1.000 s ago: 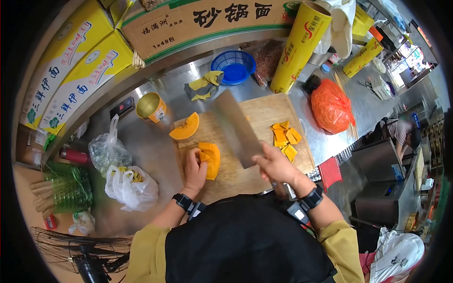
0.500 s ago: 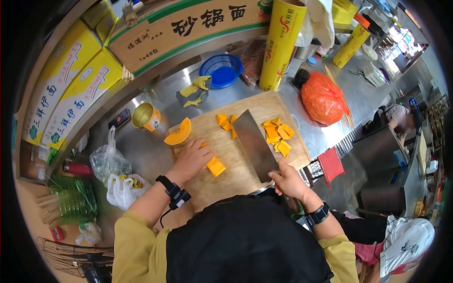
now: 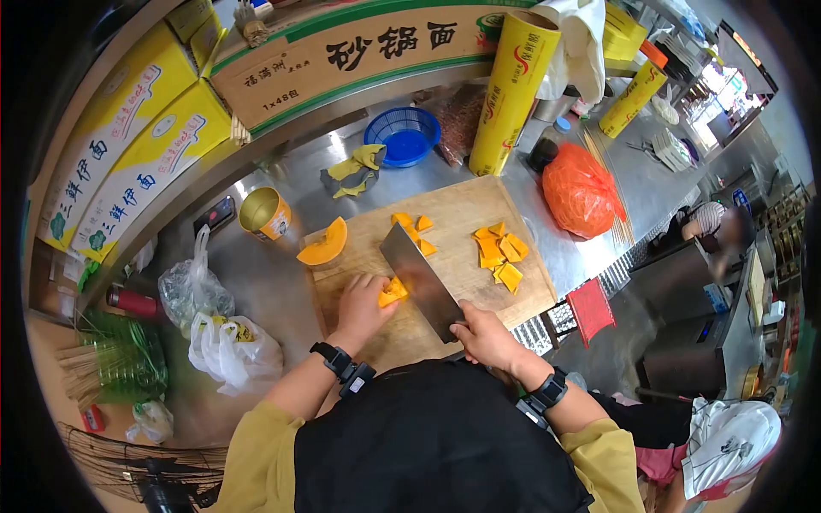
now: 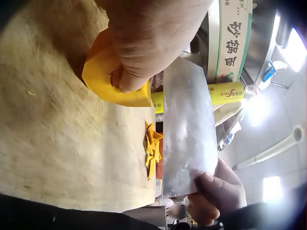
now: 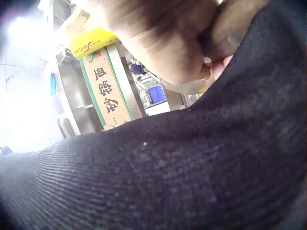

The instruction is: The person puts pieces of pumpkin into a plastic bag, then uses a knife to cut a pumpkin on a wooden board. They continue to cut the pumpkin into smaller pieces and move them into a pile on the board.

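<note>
My left hand grips a chunk of pumpkin on the wooden cutting board. In the left wrist view the thumb presses into the flat side of this chunk. A broad cleaver is held by its handle in my right hand. Its blade stands just right of the chunk, tip pointing away from me. Cut pumpkin pieces are piled at the board's right, with several more pieces beyond the blade. A larger pumpkin wedge lies at the board's far left corner.
Behind the board are a blue basket, a grey-yellow cloth and a yellow roll box. An orange bag stands right, an open can and plastic bags left. People stand at the right.
The cleaver has swung left from beside the right-hand pile to the chunk. My left hand has shifted slightly right and toward me, and the chunk has been turned.
</note>
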A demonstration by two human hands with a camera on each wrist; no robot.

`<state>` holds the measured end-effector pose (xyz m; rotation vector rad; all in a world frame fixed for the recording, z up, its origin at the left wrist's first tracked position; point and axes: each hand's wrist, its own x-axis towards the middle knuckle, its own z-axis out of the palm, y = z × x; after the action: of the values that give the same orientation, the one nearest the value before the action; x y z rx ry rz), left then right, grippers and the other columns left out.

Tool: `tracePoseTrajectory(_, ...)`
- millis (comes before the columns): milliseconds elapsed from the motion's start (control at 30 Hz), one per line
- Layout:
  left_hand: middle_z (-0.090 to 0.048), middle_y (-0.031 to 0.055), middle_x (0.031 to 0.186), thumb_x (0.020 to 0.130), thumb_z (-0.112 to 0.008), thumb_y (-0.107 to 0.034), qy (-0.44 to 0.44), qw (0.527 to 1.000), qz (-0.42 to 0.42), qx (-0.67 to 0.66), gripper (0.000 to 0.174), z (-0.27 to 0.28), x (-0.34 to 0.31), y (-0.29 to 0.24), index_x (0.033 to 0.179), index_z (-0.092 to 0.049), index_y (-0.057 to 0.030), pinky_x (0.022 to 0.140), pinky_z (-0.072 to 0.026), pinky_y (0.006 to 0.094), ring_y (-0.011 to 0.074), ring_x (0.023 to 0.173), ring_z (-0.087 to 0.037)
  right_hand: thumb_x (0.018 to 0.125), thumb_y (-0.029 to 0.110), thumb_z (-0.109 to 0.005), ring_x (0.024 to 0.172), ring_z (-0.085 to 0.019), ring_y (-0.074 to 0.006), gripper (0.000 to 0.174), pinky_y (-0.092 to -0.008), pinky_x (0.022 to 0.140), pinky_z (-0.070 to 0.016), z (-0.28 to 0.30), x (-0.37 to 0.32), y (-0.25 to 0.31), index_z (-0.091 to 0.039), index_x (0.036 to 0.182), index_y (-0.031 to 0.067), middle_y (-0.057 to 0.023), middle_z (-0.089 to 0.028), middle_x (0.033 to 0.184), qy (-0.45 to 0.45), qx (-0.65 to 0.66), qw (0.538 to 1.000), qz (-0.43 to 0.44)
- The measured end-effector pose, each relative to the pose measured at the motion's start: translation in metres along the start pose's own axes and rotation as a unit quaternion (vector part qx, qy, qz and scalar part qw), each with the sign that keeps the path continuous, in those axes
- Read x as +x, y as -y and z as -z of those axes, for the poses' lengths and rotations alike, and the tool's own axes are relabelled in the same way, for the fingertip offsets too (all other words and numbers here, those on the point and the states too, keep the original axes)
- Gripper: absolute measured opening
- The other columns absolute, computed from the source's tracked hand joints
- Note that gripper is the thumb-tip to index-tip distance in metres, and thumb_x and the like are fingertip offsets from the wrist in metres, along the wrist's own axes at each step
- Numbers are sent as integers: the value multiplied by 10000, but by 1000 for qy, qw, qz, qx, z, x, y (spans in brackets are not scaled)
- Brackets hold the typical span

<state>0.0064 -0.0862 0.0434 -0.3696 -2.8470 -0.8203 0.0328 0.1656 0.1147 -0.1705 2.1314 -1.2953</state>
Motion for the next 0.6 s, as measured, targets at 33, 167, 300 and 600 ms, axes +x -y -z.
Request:
tracePoseTrajectory(33,-629,119,984,713,-795,-190,2,1000,5,-4,353,-1,0,0,991,-619,-61,856,-489,423,327,973,-583,982,98,-540,473,-555,-139,216,-287,437,-467,0,1,2,-439,1131,-20,-78,-566,661,-3,-22,1000,4)
tracePoseTrajectory(167,-622,119,977,703,-795,-186,-17,1000,4,-18,347,-2,-1,3,969,-612,-59,854,-488,424,329,967,-582,975,98,-541,470,-579,-181,163,-319,453,-474,-3,6,-4,-437,1042,-7,-108,-579,644,-22,-87,995,36)
tracePoseTrajectory(300,-614,120,960,709,-782,-179,-26,999,3,-29,327,-4,-2,5,958,-608,-58,820,-496,426,336,947,-583,940,112,-552,668,-625,-421,197,-477,637,-499,0,2,10,-435,1022,-24,-250,-605,695,-27,-120,992,27)
tracePoseTrajectory(600,-605,120,938,696,-767,-165,-31,998,3,-53,318,-5,-1,8,943,-596,-59,782,-499,426,341,914,-579,939,99,-548,706,-630,-423,197,-476,619,-508,5,14,11,-427,1033,-25,-276,-611,753,0,-141,990,18)
